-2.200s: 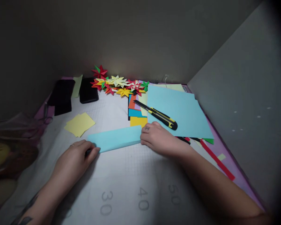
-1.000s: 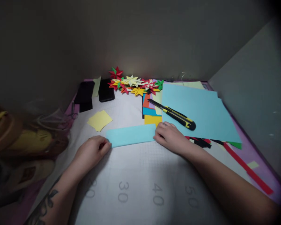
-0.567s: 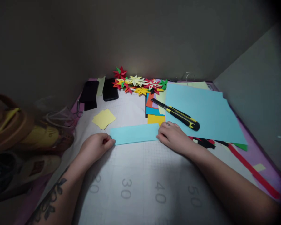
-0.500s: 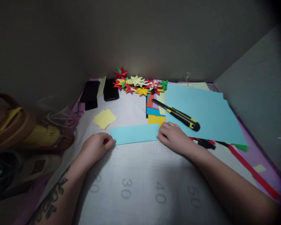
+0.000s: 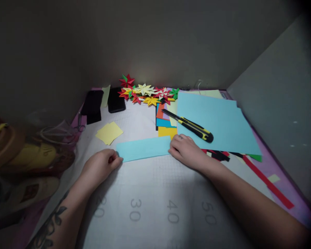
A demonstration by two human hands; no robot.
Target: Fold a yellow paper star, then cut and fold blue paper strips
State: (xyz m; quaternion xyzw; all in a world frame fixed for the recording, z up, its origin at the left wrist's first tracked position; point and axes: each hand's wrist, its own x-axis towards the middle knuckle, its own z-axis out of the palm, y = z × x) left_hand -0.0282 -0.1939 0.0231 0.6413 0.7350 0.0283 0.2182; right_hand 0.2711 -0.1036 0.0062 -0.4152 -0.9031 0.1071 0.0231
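Only the view has shifted: left hand [image 5: 100,166] and right hand [image 5: 186,149], both curled, clamp 2 ends of the blue strip [image 5: 144,149].

Dark-grey back wall [image 5: 134,41]: twelve o'clock
Grey side wall [image 5: 280,100]: three o'clock
White grid-printed worktop [image 5: 155,186]: six o'clock
Light: dim

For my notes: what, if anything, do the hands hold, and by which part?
A light-blue rectangular paper strip: the left hand holds its left end, the right hand its right end.
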